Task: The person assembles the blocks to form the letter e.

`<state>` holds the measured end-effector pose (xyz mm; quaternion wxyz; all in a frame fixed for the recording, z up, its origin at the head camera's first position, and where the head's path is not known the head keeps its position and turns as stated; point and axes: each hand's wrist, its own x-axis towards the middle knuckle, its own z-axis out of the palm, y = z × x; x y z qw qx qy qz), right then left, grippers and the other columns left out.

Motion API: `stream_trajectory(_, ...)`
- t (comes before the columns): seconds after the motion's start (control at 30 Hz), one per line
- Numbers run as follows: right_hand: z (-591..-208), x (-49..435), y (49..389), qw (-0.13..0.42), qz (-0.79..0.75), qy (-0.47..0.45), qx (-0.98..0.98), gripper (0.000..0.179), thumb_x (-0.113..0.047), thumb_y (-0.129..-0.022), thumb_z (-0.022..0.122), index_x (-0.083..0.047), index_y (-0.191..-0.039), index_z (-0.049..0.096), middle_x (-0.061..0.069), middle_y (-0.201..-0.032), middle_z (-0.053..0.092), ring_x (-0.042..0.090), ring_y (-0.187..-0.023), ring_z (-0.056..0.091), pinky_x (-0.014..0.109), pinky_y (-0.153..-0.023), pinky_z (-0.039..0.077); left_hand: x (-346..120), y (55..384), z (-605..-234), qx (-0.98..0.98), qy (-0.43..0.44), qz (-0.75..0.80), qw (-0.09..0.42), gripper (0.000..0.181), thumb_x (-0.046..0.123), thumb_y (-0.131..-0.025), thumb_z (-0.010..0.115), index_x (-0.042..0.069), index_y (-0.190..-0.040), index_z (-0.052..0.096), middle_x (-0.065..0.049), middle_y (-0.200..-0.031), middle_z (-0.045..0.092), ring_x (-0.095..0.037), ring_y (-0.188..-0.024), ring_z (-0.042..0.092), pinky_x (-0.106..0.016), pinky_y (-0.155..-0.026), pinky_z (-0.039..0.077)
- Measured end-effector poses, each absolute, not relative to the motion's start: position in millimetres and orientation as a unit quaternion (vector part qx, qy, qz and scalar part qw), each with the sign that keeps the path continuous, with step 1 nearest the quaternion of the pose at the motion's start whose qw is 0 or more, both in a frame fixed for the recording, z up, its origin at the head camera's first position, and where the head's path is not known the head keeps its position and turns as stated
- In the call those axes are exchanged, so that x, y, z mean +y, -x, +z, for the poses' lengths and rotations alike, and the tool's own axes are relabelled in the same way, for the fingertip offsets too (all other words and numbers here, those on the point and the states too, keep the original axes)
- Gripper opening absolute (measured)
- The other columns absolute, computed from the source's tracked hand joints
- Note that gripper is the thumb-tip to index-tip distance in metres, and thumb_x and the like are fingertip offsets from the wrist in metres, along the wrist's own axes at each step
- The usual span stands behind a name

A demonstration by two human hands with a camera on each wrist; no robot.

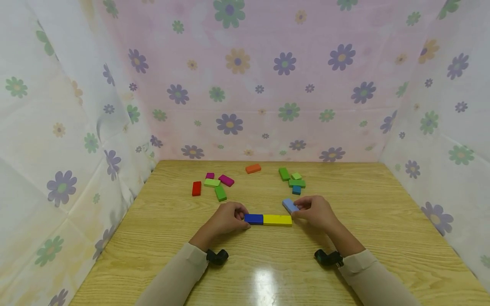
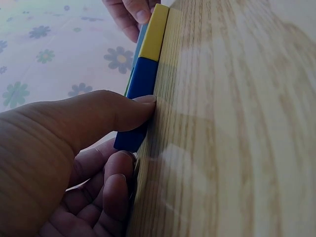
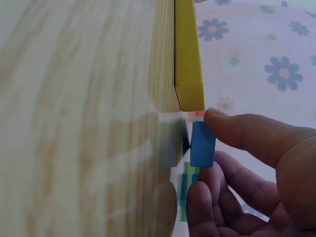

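Observation:
A dark blue block (image 1: 253,219) and a longer yellow block (image 1: 277,220) lie end to end in one row on the table. My left hand (image 1: 228,220) grips the dark blue block's left end; in the left wrist view the thumb (image 2: 133,114) lies along its side. Beyond the yellow block's right end, my right hand (image 1: 314,211) pinches a light blue block (image 1: 290,205), which sits slanted. From the right wrist, this light blue block (image 3: 203,144) shows end-on between thumb and fingers, close to the yellow block's end (image 3: 190,96).
Behind the left hand lie a red block (image 1: 196,188) and several green and magenta blocks (image 1: 226,180). An orange block (image 1: 253,168) rests near the table's back edge. Several green blocks (image 1: 284,174) and a small blue block (image 1: 296,190) are grouped behind the right hand. Flowered cloth (image 1: 264,76) hangs around the table.

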<state>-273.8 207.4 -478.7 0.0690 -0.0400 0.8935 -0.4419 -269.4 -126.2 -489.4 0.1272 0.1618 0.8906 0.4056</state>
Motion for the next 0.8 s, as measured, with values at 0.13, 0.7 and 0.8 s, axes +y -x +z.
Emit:
stream_trajectory(0.13, -479.0, 207.3, 273.3, 0.07, -0.441, 0.045, 0.894, 0.038, -0.023, -0.084, 0.087, -0.007, -0.117, 0.075, 0.007, -0.106, 0.074, 0.02, -0.095, 0.067, 0.036, -0.083, 0.057, -126.8, 269.7, -489.8, 0.889, -0.164, 0.408, 0.127, 0.03, 0.029, -0.08, 0.091, 0.018, -0.102, 0.073, 0.001, -0.09, 0.064, -0.016, -0.083, 0.058, -0.027, -0.075, 0.05)
stream_trajectory(0.7, -475.7, 205.5, 270.2, 0.077, -0.429, 0.05, 0.898, 0.037, -0.023, -0.085, 0.086, -0.007, -0.117, 0.076, 0.007, -0.107, 0.074, 0.02, -0.096, 0.066, 0.034, -0.083, 0.054, -127.1, 268.2, -489.9, 0.886, -0.167, 0.415, 0.12, 0.03, 0.027, -0.08, 0.091, 0.017, -0.102, 0.073, 0.001, -0.09, 0.064, -0.016, -0.084, 0.059, -0.027, -0.075, 0.051)
stream_trajectory(0.8, -476.5, 205.6, 270.5, 0.077, -0.43, 0.048, 0.898, 0.036, -0.023, -0.086, 0.085, -0.008, -0.117, 0.076, 0.006, -0.106, 0.074, 0.02, -0.096, 0.066, 0.035, -0.084, 0.055, -127.1, 267.9, -489.7, 0.887, -0.165, 0.414, 0.121, 0.03, 0.028, -0.08, 0.091, 0.018, -0.102, 0.073, 0.001, -0.09, 0.065, -0.015, -0.084, 0.059, -0.027, -0.075, 0.051)
